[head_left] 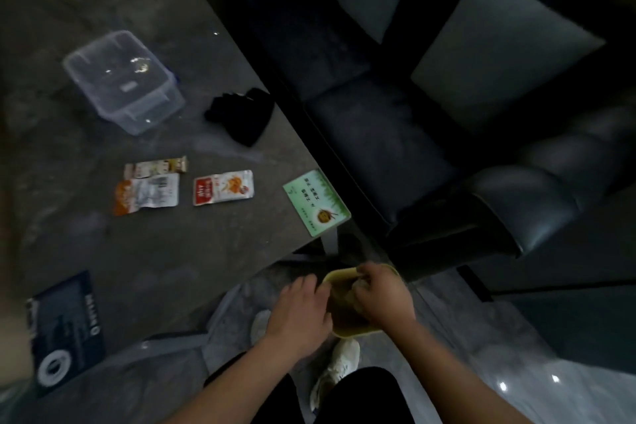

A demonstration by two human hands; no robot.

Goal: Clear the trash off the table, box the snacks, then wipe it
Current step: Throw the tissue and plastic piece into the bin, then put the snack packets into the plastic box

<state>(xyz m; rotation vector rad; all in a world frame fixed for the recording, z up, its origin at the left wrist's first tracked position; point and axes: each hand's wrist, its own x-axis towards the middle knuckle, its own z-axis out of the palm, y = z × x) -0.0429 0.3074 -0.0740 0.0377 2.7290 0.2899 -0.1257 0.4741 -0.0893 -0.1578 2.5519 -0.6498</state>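
Below the table [206,244] edge | both hands in yellow bin [347,332]: left hand [303,313], right hand [383,296] | grip unclear

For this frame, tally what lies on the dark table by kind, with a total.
Snack packets: 3, one beige, one orange and white, one red and orange
Clear plastic storage box: 1
Black cloth: 1
Green card at the table edge: 1
Dark blue booklet: 1
Total: 7

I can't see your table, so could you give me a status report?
Both hands over yellow bin. Three snack packets on table, clear box empty. Nothing blocking.
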